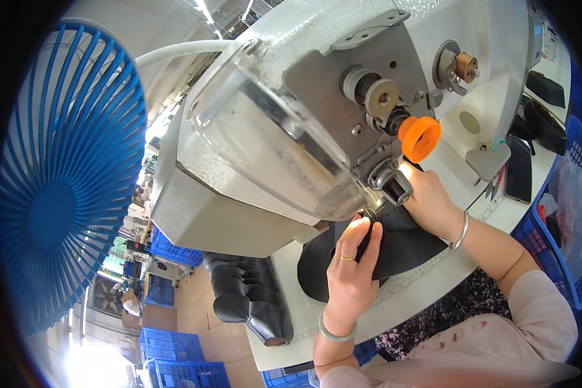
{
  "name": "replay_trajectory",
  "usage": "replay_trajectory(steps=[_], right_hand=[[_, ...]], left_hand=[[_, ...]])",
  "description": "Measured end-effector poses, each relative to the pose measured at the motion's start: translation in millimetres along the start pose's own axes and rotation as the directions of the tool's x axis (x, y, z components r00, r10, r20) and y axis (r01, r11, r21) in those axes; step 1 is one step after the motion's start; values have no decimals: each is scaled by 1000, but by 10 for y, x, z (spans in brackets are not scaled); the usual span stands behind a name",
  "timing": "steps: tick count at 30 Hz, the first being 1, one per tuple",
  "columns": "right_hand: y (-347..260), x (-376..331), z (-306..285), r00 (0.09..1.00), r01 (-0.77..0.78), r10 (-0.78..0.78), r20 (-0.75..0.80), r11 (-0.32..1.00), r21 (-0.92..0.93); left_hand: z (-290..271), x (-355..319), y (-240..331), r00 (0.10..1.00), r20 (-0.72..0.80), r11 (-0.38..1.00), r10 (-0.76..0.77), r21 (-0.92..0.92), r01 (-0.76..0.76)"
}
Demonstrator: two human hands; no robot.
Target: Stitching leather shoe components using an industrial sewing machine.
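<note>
A black leather-like piece [410,249] lies on the white bed of a sewing machine [239,155], under its needle area. My left hand [354,275], with a ring and a pale bangle, has its fingertips pinched on the piece's edge just in front of the needle. My right hand [431,199], wearing a silver bangle, is closed on the far side of the same piece. Its fingertips are partly hidden behind the machine's metal parts. The needle tip itself is too small to make out. An orange knob [420,139] sticks out above my right hand.
Several black shoe uppers [249,294] are stacked at the table's left edge. A blue fan [61,187] stands far left. On the right lie a phone [518,169], small scissors-like tools [495,184] and black pieces [544,126]. A blue basket [556,239] stands beside the table.
</note>
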State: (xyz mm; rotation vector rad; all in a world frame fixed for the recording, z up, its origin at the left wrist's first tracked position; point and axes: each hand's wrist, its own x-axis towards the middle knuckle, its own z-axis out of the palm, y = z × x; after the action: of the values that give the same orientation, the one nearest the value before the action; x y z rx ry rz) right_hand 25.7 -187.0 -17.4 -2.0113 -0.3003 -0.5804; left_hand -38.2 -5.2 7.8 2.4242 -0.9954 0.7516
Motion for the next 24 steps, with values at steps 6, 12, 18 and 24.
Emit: replay_trajectory(steps=[6, 12, 18, 24], right_hand=[[-16, -11, 26, 1000, 2, -3, -18, 1000, -21], [-42, 9, 24, 998, 26, -27, -52, 999, -26], [-74, 36, 24, 999, 11, -12, -52, 1000, -20], [-50, 15, -58, 1000, -10, 12, 29, 998, -56]], left_hand=[[-6, 0, 2, 1000, 0, 1000, 5, 18, -5], [-28, 45, -13, 999, 24, 998, 40, 53, -41], [-10, 43, -46, 999, 19, 994, 43, 96, -44], [-11, 33, -67, 1000, -13, 999, 25, 48, -25]])
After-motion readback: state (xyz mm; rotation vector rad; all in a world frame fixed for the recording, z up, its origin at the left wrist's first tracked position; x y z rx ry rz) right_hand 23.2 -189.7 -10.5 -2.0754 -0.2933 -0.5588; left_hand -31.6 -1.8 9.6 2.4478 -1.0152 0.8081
